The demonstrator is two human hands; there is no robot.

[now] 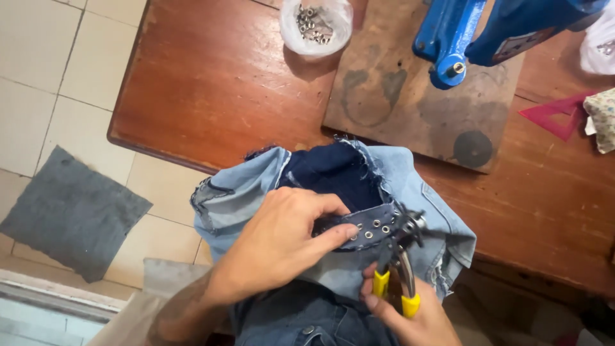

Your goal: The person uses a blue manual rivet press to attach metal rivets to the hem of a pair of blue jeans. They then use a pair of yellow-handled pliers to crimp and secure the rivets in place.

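My left hand (282, 243) pinches a dark denim strip (368, 225) studded with several metal eyelets, thumb on top. The strip belongs to a light and dark blue denim garment (256, 182) bunched over my lap at the table's front edge. My right hand (410, 317) grips the yellow handles of a punch plier (400, 256), whose metal head sits on the strip's right end.
A wooden table (218, 83) carries a clear plastic cup of metal eyelets (316, 25), a brown board (397, 90) with a blue press (474, 32), a pink triangle ruler (557, 115) and floral cloth (602, 118). A grey mat (70, 211) lies on the tiled floor at left.
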